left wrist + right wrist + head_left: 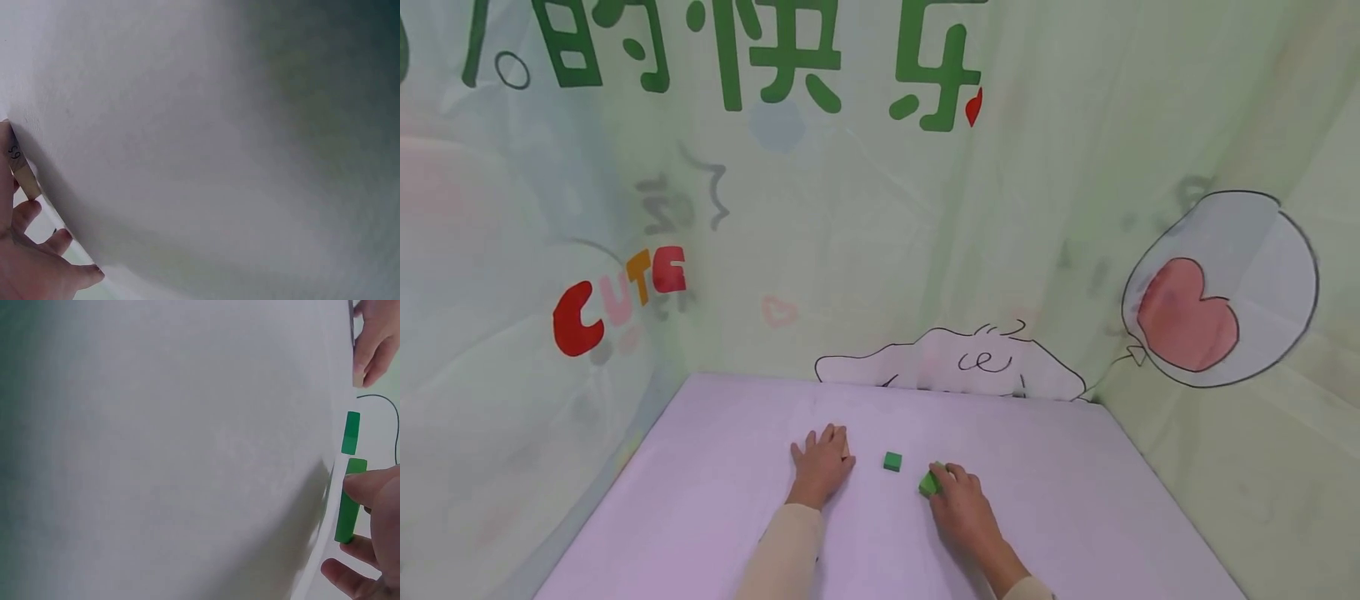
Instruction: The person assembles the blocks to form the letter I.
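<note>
My left hand (822, 468) rests at the table's far middle with its fingers spread, and grips a pale wooden block (846, 447) between thumb and index finger. In the left wrist view that wooden block (25, 178) has dark handwritten marks on its side. My right hand (961, 507) pinches a green block (928, 485) at the table, fingers over its far side. The right wrist view shows this green block (350, 509) as a long bar between the fingertips. A smaller green block (892, 462) lies between the two hands, untouched.
A pale purple tabletop (865, 550) carries the blocks. Hanging cloth (880, 208) with green characters, a drawn balloon (1221, 287) and coloured letters encloses the table at the back and sides.
</note>
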Action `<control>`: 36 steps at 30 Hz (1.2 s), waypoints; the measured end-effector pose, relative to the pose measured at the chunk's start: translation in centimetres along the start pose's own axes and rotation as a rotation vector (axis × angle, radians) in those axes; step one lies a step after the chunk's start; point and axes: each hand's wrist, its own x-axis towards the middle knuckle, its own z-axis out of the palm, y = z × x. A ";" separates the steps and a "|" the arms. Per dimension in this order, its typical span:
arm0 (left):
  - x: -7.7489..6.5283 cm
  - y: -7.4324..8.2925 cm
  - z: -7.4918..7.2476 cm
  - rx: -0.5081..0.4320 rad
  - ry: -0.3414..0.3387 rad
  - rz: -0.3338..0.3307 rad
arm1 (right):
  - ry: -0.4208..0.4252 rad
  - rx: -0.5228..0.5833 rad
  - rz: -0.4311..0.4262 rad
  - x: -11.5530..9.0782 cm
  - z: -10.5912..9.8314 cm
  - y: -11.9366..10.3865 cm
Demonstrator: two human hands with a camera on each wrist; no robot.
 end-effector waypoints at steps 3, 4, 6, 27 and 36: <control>-0.1 -0.1 -0.1 -0.008 -0.006 -0.009 | 0.000 0.007 -0.017 -0.2 0.1 -0.2; -0.1 -0.1 -0.1 -0.012 -0.005 -0.009 | -0.001 0.009 -0.019 -0.3 0.1 -0.3; -0.1 -0.2 -0.2 -0.020 -0.001 -0.007 | 0.000 0.012 -0.025 -0.3 0.1 -0.4; 0.3 -0.3 -0.4 -0.018 -0.005 -0.010 | -0.014 0.006 -0.053 -1.0 -0.4 -1.3; 0.1 -0.3 0.2 -0.002 -0.011 0.000 | -0.040 0.021 -0.040 -1.7 -0.2 -1.5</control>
